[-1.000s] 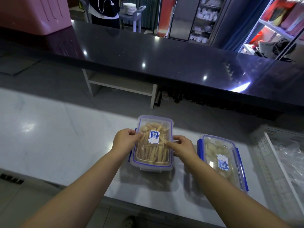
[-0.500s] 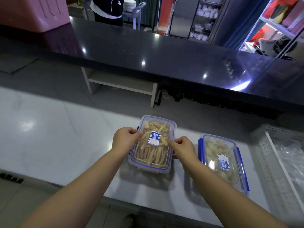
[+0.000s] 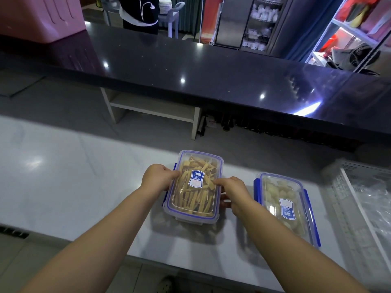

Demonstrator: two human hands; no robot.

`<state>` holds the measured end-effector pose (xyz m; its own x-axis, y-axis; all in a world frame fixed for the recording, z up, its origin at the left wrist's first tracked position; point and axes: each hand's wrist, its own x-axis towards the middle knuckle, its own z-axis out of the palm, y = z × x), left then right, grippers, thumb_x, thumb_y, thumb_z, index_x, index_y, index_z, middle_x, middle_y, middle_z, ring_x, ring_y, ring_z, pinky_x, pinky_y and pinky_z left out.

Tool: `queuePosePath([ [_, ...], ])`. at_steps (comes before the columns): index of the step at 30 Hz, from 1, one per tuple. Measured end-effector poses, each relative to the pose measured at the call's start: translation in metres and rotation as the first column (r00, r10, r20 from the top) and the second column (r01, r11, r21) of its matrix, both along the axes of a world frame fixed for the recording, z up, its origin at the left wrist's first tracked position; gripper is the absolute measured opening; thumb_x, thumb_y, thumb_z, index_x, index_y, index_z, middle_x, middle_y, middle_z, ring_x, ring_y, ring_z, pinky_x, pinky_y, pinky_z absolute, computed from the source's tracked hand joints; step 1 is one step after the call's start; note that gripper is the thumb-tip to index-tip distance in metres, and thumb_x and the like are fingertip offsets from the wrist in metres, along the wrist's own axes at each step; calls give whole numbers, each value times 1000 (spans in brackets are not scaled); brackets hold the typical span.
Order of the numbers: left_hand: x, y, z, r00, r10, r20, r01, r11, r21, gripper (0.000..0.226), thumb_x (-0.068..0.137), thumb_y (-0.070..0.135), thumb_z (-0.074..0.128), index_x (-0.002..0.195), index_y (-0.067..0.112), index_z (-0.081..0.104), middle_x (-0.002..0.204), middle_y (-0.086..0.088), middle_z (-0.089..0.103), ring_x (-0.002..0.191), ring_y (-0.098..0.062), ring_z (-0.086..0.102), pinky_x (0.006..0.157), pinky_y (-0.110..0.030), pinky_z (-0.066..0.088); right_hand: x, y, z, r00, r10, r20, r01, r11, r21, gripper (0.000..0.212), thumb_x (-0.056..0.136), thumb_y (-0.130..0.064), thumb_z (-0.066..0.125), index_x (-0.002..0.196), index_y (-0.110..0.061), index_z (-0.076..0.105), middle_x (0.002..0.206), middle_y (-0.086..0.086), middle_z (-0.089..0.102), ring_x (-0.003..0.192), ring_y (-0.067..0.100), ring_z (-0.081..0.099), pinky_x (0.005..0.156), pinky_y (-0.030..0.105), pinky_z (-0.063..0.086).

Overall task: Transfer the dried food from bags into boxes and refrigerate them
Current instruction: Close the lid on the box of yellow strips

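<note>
At the pale tabletop (image 3: 63,176), the left hand (image 3: 157,177) grips the box (image 3: 193,187) by its left edge, fingers (image 3: 174,174) curled; the right hand (image 3: 234,192) pinches its right edge. Right of the box sit a second box (image 3: 283,206) and a basket (image 3: 359,208); beyond it runs a dark counter (image 3: 190,66).

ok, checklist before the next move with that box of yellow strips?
1. Lid on the strip box: ok, sits flat.
2. Its side clips latched: cannot tell, the hands partly cover them.
3. Grip of left hand on the left edge: ok.
4. Grip of right hand on the right edge: ok.
5. Lid on the second box, apart to the right on the counter: ok.
6. Fridge and route to it: cannot tell, none plainly in view.
</note>
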<state>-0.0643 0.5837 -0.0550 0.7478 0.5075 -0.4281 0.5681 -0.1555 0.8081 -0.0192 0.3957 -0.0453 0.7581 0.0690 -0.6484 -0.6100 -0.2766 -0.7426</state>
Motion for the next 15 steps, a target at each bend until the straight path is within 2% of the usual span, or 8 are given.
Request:
queuePosePath([
  [5, 3, 4, 4, 998, -44, -53, 42, 998, -47, 22, 77, 23, 70, 71, 5, 58, 66, -8, 61, 59, -23, 62, 68, -36, 57, 3, 1, 0, 999, -19, -41, 19, 1000, 1, 30, 88, -14, 63, 112, -1, 52, 82, 13, 63, 67, 23, 63, 49, 29, 49],
  [9, 1, 5, 4, 998, -44, -49, 41, 997, -69, 22, 78, 22, 70, 74, 8, 54, 71, -6, 57, 62, -18, 56, 67, -32, 52, 2, -2, -1, 996, -6, -86, 8, 1000, 22, 23, 89, -17, 63, 106, -3, 54, 85, 14, 66, 70, 23, 65, 52, 30, 51],
  [11, 1, 6, 2, 996, -55, -65, 49, 994, -93, 22, 79, 24, 69, 76, 9, 53, 73, -6, 56, 66, -19, 55, 71, -34, 51, 3, -3, -1, 993, -3, -119, 8, 999, 43, 20, 89, -19, 63, 101, -4, 56, 88, 15, 68, 74, 25, 67, 58, 32, 54],
  [13, 0, 8, 1, 993, -73, -94, 57, 985, -164, 24, 81, 27, 67, 88, 5, 59, 81, -10, 64, 73, -24, 62, 76, -37, 55, 4, -4, -3, 988, -2, -155, 10, 999, 52, 19, 88, -20, 64, 98, -5, 57, 90, 15, 69, 79, 27, 68, 69, 35, 57],
  [15, -1, 8, 1, 991, -89, -103, 67, 978, -196, 30, 83, 28, 65, 98, 2, 62, 88, -12, 68, 77, -26, 65, 77, -39, 57, 3, -5, -5, 987, 5, -161, 0, 1000, 31, 26, 86, -25, 67, 100, -5, 59, 91, 14, 69, 83, 27, 67, 72, 35, 55],
])
